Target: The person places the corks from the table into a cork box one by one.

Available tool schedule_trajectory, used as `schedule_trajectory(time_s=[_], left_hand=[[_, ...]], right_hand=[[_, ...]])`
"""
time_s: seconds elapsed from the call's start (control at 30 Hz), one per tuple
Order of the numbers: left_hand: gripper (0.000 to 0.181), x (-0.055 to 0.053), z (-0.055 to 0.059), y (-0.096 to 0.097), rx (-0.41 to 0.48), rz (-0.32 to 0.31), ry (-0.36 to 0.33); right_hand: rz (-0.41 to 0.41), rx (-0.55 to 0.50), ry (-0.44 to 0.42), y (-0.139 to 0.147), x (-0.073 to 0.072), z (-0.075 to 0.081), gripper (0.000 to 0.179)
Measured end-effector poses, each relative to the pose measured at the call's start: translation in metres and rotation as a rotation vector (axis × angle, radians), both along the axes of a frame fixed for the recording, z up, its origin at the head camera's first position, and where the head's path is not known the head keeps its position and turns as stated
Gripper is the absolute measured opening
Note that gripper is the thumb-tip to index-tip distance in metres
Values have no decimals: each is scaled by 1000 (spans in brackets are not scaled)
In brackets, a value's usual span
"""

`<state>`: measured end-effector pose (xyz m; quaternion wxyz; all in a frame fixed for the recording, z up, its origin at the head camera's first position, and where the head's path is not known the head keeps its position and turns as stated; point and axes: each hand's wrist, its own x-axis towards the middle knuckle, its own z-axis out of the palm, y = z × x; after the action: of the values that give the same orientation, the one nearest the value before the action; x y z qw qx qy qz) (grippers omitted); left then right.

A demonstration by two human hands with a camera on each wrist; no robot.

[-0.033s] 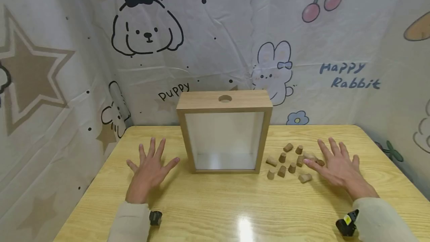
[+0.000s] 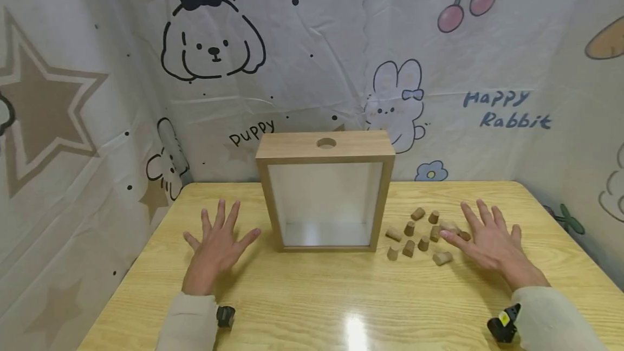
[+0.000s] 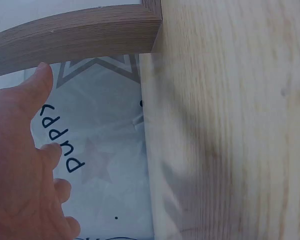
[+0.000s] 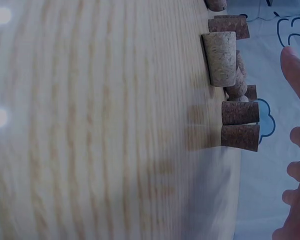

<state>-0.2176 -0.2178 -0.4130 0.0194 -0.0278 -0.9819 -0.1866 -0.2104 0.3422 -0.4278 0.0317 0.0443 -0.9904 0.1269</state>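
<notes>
A wooden frame box (image 2: 325, 148) with a clear front pane and a round hole in its top stands upright at the table's middle. To its right lie several corks (image 2: 409, 248), some standing on end, others on their sides. My left hand (image 2: 218, 248) is spread over the table left of the box and holds nothing; in the left wrist view its thumb (image 3: 40, 82) overlaps the box's side. With fingers spread, my right hand (image 2: 492, 242) hovers beside the corks, its thumb overlapping a few of them in the head view. The right wrist view shows a pale cork (image 4: 222, 59) nearest.
The light wooden table (image 2: 292, 297) reaches back to a white cloth (image 2: 312, 31) printed with cartoon animals and stars, which hangs behind and along both sides. A small black device (image 2: 225, 316) sits at the left wrist, another black device (image 2: 504, 325) at the right.
</notes>
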Motion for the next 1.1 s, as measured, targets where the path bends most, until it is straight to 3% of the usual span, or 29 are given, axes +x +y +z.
schedule_trajectory(time_s=[0.63, 0.9, 1.1], left_hand=[[92, 0, 6, 3, 9, -26, 23], [89, 1, 15, 3, 88, -57, 97], [84, 1, 22, 6, 196, -95, 160]], right_hand=[[1, -22, 8, 5, 4, 1, 99], [18, -54, 32, 4, 4, 3, 95], [24, -72, 36, 3, 3, 6, 92]])
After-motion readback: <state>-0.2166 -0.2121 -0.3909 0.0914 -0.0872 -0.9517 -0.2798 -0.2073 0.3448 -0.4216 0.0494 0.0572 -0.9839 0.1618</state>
